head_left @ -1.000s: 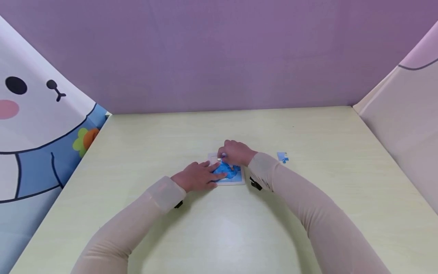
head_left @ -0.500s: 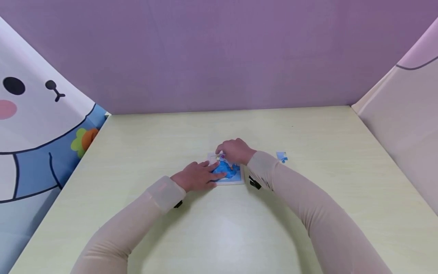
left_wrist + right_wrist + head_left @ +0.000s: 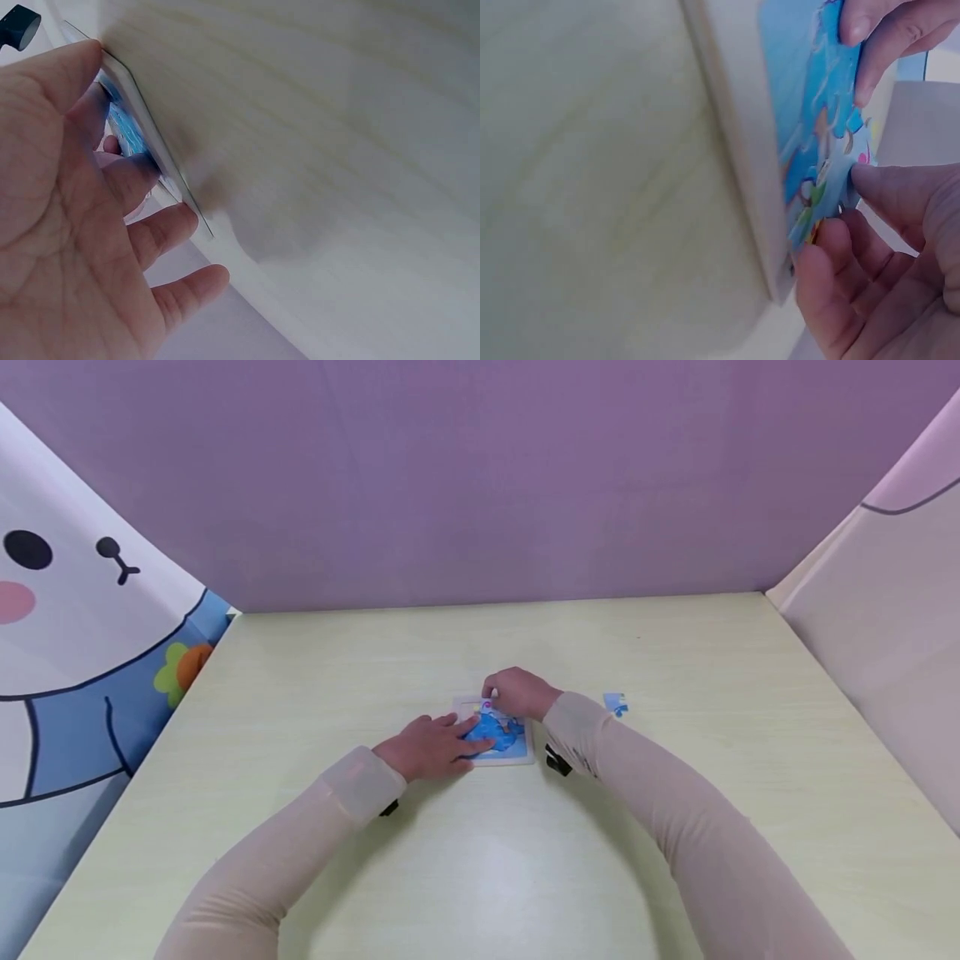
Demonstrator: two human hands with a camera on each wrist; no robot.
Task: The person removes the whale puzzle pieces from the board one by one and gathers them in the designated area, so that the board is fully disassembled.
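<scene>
A small square jigsaw puzzle in a pale tray lies flat on the table, its picture showing a big blue shape. Spread fingers of my left hand rest on the puzzle's left and middle part. Over the upper right part is my right hand, curled down onto the picture. In the right wrist view its thumb and fingers pinch a light-blue puzzle piece at the picture's surface; the hand covers much of it. A pink dot shows beside the thumb.
One loose blue puzzle piece lies on the table to the right of the tray. A purple backdrop rises behind the table, with printed cloth panels at both sides.
My right hand went slightly up and left, then came back right and down, uncovering more of the tray's upper left. The left hand stays in place on the puzzle.
</scene>
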